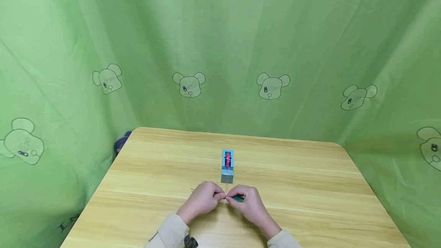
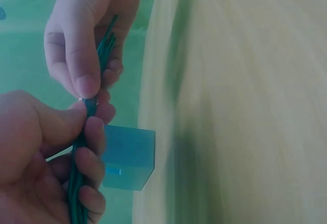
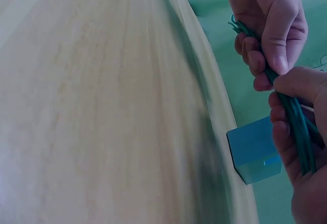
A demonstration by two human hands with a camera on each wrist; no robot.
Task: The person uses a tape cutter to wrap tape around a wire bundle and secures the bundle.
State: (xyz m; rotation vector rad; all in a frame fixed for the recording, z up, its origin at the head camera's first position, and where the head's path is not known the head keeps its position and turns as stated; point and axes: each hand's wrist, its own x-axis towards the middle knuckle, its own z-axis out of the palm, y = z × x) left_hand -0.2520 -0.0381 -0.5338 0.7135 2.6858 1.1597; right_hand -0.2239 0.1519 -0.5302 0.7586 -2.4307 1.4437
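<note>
Both hands meet close together over the table, gripping one bundle of thin green strands [image 2: 76,193]. In the left wrist view my left hand [image 2: 30,137] wraps its fingers round the lower part, thumb pressed near the middle. My right hand [image 1: 249,204] pinches the bundle right beside the left fingertips, and its thumb and fingers meet the left thumb in the right wrist view. Loose strand ends fan out past each hand. A strip of clear tape [image 1: 226,187] runs from the blue tape dispenser [image 1: 227,177] toward the fingertips; its end is hidden by the fingers.
The dispenser, with a pink core [image 1: 227,160], stands just beyond the hands on the wooden table [image 1: 155,163]. Green curtains [image 1: 227,49] with bear-head prints hang behind and on both sides of the table.
</note>
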